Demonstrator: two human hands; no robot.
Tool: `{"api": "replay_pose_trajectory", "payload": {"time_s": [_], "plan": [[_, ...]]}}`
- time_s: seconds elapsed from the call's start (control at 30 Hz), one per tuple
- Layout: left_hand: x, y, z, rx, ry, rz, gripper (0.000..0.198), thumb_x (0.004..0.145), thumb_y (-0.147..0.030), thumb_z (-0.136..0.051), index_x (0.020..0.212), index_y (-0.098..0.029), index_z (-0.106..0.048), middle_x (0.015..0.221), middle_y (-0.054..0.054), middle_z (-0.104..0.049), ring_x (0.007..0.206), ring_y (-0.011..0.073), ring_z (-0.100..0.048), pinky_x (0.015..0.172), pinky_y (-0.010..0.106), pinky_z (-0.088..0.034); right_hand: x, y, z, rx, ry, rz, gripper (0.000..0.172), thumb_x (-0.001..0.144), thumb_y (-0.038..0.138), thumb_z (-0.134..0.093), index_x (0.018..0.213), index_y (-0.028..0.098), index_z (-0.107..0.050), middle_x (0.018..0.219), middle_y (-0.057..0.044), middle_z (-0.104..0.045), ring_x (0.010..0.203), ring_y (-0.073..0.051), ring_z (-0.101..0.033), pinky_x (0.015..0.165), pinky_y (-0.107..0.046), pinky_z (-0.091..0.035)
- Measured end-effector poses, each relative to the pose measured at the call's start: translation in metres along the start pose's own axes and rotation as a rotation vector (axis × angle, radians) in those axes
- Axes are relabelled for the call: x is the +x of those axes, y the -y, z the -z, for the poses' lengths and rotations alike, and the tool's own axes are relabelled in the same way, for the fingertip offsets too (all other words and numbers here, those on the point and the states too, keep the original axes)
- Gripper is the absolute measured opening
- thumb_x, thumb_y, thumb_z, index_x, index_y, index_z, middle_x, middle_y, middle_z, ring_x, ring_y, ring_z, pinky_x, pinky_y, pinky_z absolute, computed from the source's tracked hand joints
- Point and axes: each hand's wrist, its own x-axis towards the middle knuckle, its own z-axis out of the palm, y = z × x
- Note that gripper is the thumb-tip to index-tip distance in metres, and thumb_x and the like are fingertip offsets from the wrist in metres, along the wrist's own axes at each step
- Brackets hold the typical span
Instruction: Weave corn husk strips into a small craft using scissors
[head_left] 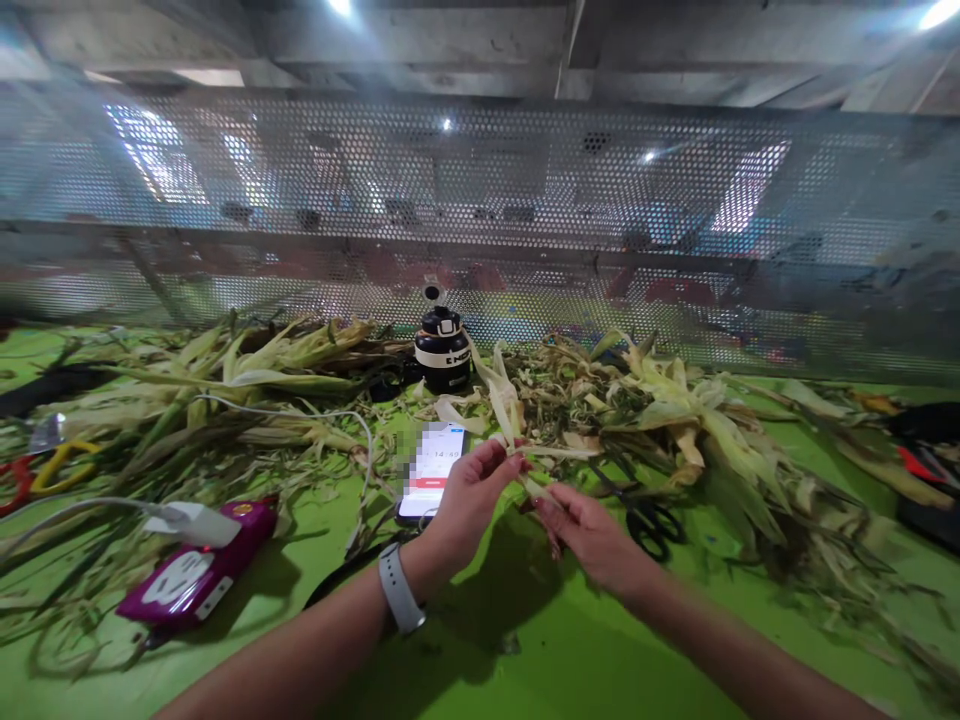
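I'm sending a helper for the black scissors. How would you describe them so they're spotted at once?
On the green table, look at the heap of husks on the right. At its near edge, just right of the person's right hand, lie the black scissors. Their handles are all black, unlike the yellow and red pair at the far left.

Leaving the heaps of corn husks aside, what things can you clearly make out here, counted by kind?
Husk strip, held by left hand and right hand: 1
Phone: 1
Magenta power bank: 1
Black jar: 1
Black scissors: 1
Wristwatch: 1
Total: 6
Coloured handles at the far left are too blurred to count.
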Motion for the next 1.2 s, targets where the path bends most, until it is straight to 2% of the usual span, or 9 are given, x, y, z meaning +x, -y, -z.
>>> {"api": "replay_pose_trajectory", "payload": {"time_s": [0.17,0.3,0.37,0.43,0.63,0.83,0.93,1.1,1.2], "plan": [[0.002,0.004,0.003,0.064,-0.016,0.030,0.020,0.070,-0.033,-0.071,0.079,-0.016,-0.064,0.070,-0.002,-0.060,0.064,0.0103,-0.052,0.059,0.019,-0.041,-0.002,0.003,0.010,-0.751,-0.245,0.358,0.037,0.098,0.040,-0.035,0.080,0.018,-0.059,0.075,-0.006,-0.058,0.070,-0.019,-0.053,0.064,-0.031,-0.041],[0.002,0.007,0.005,0.174,0.083,0.014,0.011,0.073,-0.027,-0.067,0.075,-0.016,-0.064,0.071,-0.002,-0.058,0.071,0.0125,-0.052,0.066,0.021,-0.040,-0.002,0.008,0.020,-0.946,-0.369,0.602,0.027,0.096,0.032,-0.043,0.087,0.017,-0.063,0.088,-0.010,-0.063,0.085,-0.023,-0.056,0.077,-0.036,-0.043],[0.002,0.006,0.005,0.189,0.157,0.020,0.008,0.075,-0.025,-0.064,0.078,-0.017,-0.065,0.075,-0.001,-0.060,0.076,0.0142,-0.053,0.071,0.023,-0.041,0.001,0.009,0.026,-0.854,-0.361,0.627,0.023,0.095,0.031,-0.045,0.088,0.016,-0.061,0.098,-0.011,-0.063,0.094,-0.024,-0.056,0.084,-0.037,-0.043],[0.001,0.005,0.006,0.185,0.207,0.019,0.010,0.078,-0.024,-0.061,0.083,-0.018,-0.067,0.081,0.001,-0.063,0.082,0.0160,-0.055,0.076,0.025,-0.041,0.003,0.010,0.030,-0.709,-0.309,0.560,0.021,0.095,0.033,-0.046,0.089,0.017,-0.060,0.100,-0.010,-0.063,0.096,-0.022,-0.057,0.085,-0.035,-0.044],[-0.001,0.008,0.010,0.191,0.229,-0.001,0.021,0.077,-0.017,-0.056,0.090,-0.021,-0.071,0.088,0.002,-0.067,0.093,0.0192,-0.056,0.083,0.026,-0.041,0.004,0.014,0.032,-0.412,-0.206,0.232,0.028,0.089,0.045,-0.053,0.082,0.018,-0.056,0.076,-0.002,-0.062,0.072,-0.017,-0.058,0.065,-0.027,-0.044],[-0.003,0.010,0.015,0.294,0.222,-0.057,0.016,0.077,-0.018,-0.055,0.079,-0.021,-0.071,0.078,0.001,-0.064,0.077,0.0184,-0.053,0.069,0.025,-0.042,0.008,0.010,0.029,-0.150,-0.143,0.139,0.030,0.083,0.046,-0.060,0.078,0.016,-0.057,0.070,0.000,-0.059,0.065,-0.014,-0.056,0.061,-0.025,-0.045],[-0.006,0.004,0.012,0.325,0.238,-0.101,0.014,0.079,-0.022,-0.056,0.079,-0.021,-0.071,0.082,0.001,-0.065,0.079,0.0188,-0.054,0.072,0.026,-0.042,0.010,0.008,0.028,0.046,-0.107,0.051,0.034,0.077,0.048,-0.065,0.075,0.016,-0.054,0.063,0.003,-0.055,0.055,-0.011,-0.054,0.054,-0.024,-0.046],[-0.006,-0.001,0.007,0.298,0.350,-0.065,0.020,0.082,-0.030,-0.059,0.096,-0.020,-0.069,0.094,0.004,-0.066,0.092,0.0210,-0.056,0.085,0.030,-0.043,0.010,0.007,0.028,0.280,-0.085,-0.072,0.039,0.070,0.050,-0.072,0.075,0.016,-0.053,0.057,0.005,-0.058,0.045,-0.010,-0.054,0.046,-0.023,-0.047],[-0.004,0.005,0.008,0.289,0.329,-0.049,0.024,0.082,-0.036,-0.061,0.098,-0.020,-0.069,0.097,0.006,-0.066,0.094,0.0216,-0.057,0.087,0.032,-0.044,0.011,0.006,0.028,0.368,-0.085,-0.117,0.039,0.067,0.048,-0.075,0.076,0.016,-0.054,0.057,0.005,-0.060,0.043,-0.009,-0.055,0.045,-0.023,-0.047]]}}
